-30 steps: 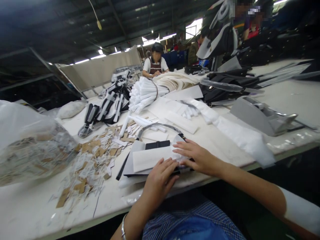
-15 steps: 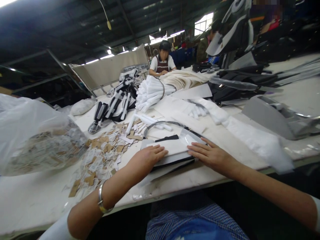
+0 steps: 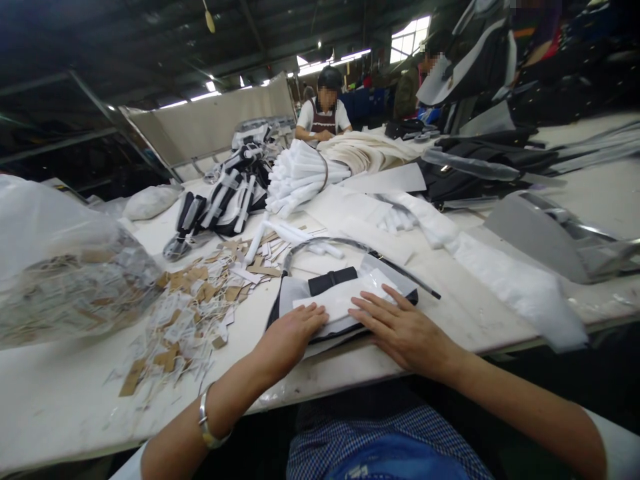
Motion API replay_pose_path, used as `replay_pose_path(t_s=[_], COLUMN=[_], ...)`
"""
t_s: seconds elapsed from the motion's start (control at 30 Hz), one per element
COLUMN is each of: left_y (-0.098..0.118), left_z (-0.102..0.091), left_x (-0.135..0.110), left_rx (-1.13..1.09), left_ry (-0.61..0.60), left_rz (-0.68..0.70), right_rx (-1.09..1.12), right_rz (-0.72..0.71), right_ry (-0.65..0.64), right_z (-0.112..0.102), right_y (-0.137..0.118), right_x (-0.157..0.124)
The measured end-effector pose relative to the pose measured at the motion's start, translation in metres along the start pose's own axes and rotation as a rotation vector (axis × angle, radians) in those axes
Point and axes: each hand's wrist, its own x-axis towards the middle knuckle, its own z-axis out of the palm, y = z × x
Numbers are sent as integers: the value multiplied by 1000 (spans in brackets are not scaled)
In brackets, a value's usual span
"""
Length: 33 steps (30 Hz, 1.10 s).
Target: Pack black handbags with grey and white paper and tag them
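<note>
A dark handbag point(image 3: 273, 308) lies flat at the table's near edge, partly covered by pale wrapping. Its strap point(image 3: 330, 241), in clear plastic, curves out behind it. Across the bag rests a strip of white foam sheet point(image 3: 336, 300), just in front of a black folded piece point(image 3: 333, 280). My left hand point(image 3: 295, 330) lies on the strip's left end with its fingers stretched out. Flat over the right part is my right hand point(image 3: 395, 327), fingers spread, touching the strip and bag. Both palms face down, and neither hand grips anything.
Paper tags with strings point(image 3: 200, 300) are heaped at left beside a filled clear plastic bag point(image 3: 70, 267). Behind stand bundled white foam rods point(image 3: 295, 177) and wrapped black straps point(image 3: 225, 200). White padding point(image 3: 510, 287) lies right. A co-worker point(image 3: 324, 120) sits across the table.
My right hand has slid left and inward over the white strip. The black folded piece shows more fully, as does the bag's right end. My left hand has shifted slightly left and down in view.
</note>
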Motion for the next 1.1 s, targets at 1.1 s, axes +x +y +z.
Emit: replay_pose_path(t_s=[1.1], left_y=[-14], left_z=[49], left_x=[-36], left_rx=[285], left_ry=[523], left_rz=[87], right_rx=[2077], right_rz=[1168], right_ry=[529], right_z=[24], right_y=[-83], right_x=[33])
